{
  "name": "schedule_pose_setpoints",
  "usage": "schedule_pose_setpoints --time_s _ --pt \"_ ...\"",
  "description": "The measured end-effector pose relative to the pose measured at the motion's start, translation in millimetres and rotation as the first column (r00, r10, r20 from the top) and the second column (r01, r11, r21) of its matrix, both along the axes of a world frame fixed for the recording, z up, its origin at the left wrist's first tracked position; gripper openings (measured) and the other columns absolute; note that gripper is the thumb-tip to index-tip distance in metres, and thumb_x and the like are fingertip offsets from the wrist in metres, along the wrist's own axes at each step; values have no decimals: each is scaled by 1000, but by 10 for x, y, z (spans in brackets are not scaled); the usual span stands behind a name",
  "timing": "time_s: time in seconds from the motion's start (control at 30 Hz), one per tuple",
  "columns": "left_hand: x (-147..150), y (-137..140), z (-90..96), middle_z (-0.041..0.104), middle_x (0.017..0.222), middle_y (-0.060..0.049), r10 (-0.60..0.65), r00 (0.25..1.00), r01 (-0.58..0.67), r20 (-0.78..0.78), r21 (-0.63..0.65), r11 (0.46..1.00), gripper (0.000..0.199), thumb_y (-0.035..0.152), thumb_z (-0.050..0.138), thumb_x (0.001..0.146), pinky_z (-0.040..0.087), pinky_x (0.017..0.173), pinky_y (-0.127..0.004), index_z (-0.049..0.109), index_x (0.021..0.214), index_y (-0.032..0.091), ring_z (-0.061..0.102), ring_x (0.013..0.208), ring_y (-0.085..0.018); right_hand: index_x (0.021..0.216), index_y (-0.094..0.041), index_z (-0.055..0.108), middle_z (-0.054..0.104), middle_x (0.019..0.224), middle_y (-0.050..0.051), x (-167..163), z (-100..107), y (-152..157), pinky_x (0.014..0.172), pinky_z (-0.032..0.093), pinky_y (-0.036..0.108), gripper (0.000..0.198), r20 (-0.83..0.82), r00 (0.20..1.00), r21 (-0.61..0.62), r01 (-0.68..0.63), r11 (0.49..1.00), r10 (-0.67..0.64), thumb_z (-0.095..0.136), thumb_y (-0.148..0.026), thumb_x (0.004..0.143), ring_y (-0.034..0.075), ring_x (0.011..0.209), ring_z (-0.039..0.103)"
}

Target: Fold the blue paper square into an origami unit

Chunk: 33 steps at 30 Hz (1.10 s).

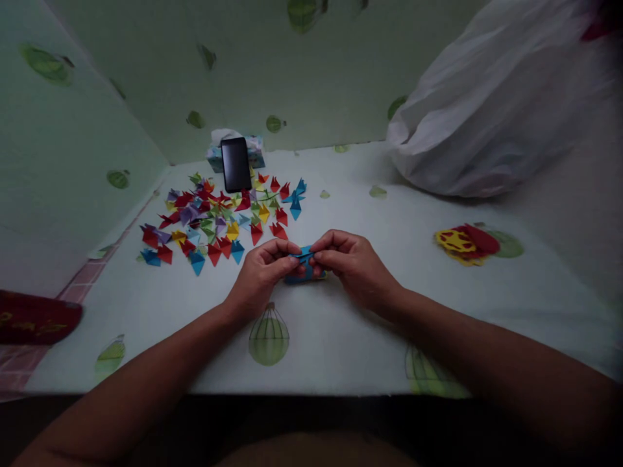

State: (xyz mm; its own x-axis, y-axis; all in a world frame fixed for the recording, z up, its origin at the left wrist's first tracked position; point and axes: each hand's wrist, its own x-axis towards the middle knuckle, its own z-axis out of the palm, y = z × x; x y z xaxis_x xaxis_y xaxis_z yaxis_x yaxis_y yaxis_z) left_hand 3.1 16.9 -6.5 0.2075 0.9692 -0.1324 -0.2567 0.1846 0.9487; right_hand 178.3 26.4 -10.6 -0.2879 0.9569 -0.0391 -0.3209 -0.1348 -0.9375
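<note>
Between my hands is a small folded piece of blue paper [304,253], gripped from both sides. My left hand [267,269] pinches its left end between thumb and forefinger. The right end is pinched the same way by my right hand [357,266]. Just beneath my fingers more blue paper [299,279] lies on the table, with a bit of yellow at its right edge; my hands partly cover it. Beyond my left hand spreads a pile of folded paper cranes [214,214] in red, blue, yellow, green and purple.
A dark phone [236,165] leans on a tissue box [256,150] behind the cranes. On the right lie red and yellow paper cut-outs [467,243]. A large white plastic bag [467,123] fills the back right. A dark red object [39,318] sits at the left edge.
</note>
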Motion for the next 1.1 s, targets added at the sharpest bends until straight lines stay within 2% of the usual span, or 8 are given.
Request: schedule_pose_setpoints --time_s 0.13,0.27,0.5,0.63,0.77,0.9,1.0,1.1 --pt "15 -1 19 71 72 0 17 1000 -16 7 -18 1000 22 29 81 70 52 64 -22 69 82 15 66 61 -10 75 -18 65 65 64 -3 10 7 -5 61 48 26 7 59 998 80 19 997 -24 70 -16 71 10 58 61" --pt "12 6 14 70 70 2 16 1000 -16 18 -40 999 23 26 83 68 51 63 -21 68 82 15 65 60 -9 77 -18 64 64 66 -4 20 18 -7 64 48 27 7 114 993 137 0 991 -16 69 -17 73 11 61 61" --pt "7 11 6 69 73 1 6 1000 -7 -18 -33 999 23 26 82 70 51 65 -21 68 84 14 65 63 -9 81 -19 63 64 67 -3 22 35 7 63 48 27 9 178 983 146 -70 987 43 69 -19 74 12 64 60" --pt "8 3 10 69 71 1 -11 1000 11 -16 -36 999 24 24 83 69 51 65 -22 68 85 14 65 62 -10 75 -19 62 64 69 -3 15 46 -12 62 46 27 9 189 982 145 -36 989 8 70 -18 72 11 64 58" --pt "2 -2 0 72 74 0 -37 999 38 -40 17 999 27 23 83 69 53 70 -24 68 91 16 68 69 -13 74 -20 60 62 66 -4 12 43 -17 62 47 28 12 160 987 127 -12 992 -9 71 -20 72 11 62 58" --pt "7 -3 4 69 70 1 -7 993 12 -118 38 999 22 23 81 71 51 65 -23 67 86 15 65 63 -11 75 -20 58 64 69 -2 15 24 -2 62 47 28 12 215 975 134 -87 987 56 70 -22 74 13 64 59" --pt "16 -5 23 67 68 1 -2 991 6 -137 25 1000 21 24 79 71 50 63 -23 65 84 15 64 61 -11 80 -19 59 64 76 0 20 11 1 66 48 30 9 296 955 222 -107 969 38 68 -22 76 14 70 60" --pt "21 -8 35 66 64 3 -4 988 10 -154 42 999 21 23 79 70 48 60 -23 64 84 16 62 58 -11 83 -20 62 61 83 0 30 4 -3 69 47 31 7 374 925 357 -78 931 -66 66 -19 77 15 75 58"
